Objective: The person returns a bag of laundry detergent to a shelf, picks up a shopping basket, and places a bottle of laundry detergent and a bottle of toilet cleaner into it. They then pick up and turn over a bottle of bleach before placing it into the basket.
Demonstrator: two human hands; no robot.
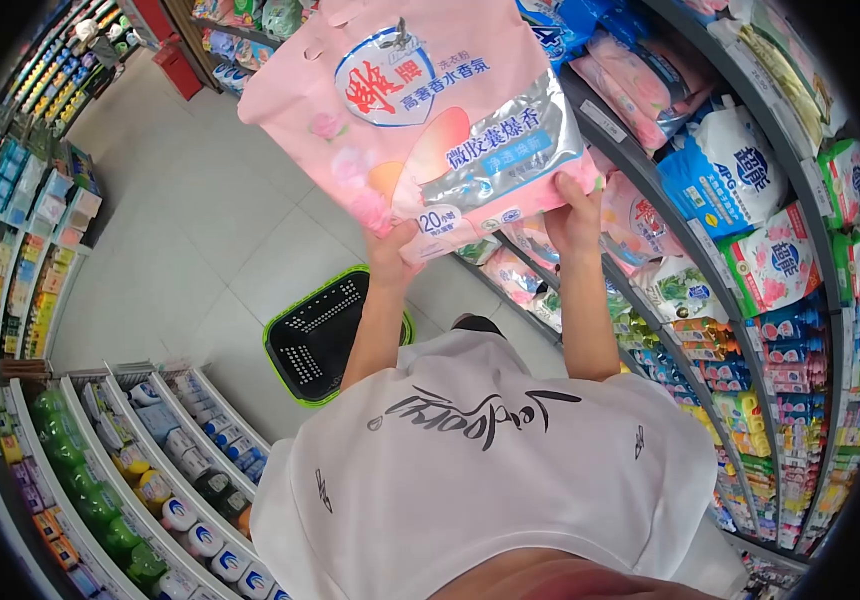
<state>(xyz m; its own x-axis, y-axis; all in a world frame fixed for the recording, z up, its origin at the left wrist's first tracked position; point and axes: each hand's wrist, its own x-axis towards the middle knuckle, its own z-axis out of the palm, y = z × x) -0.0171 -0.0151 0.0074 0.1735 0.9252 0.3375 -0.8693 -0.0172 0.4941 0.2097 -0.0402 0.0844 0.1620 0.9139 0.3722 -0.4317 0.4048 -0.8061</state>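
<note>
Left grip [390, 250] and right grip [575, 215] clamped the bottom of a glossy, pillowy pink pouch [420, 110], probably plastic film, upper centre.

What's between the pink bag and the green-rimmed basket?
Head view: the left hand and forearm holding the pink bag, plus bare floor tile before the basket.

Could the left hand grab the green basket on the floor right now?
Probably not. The left hand is full, gripping the pink bag with the right hand, and the basket sits down on the floor.
</note>
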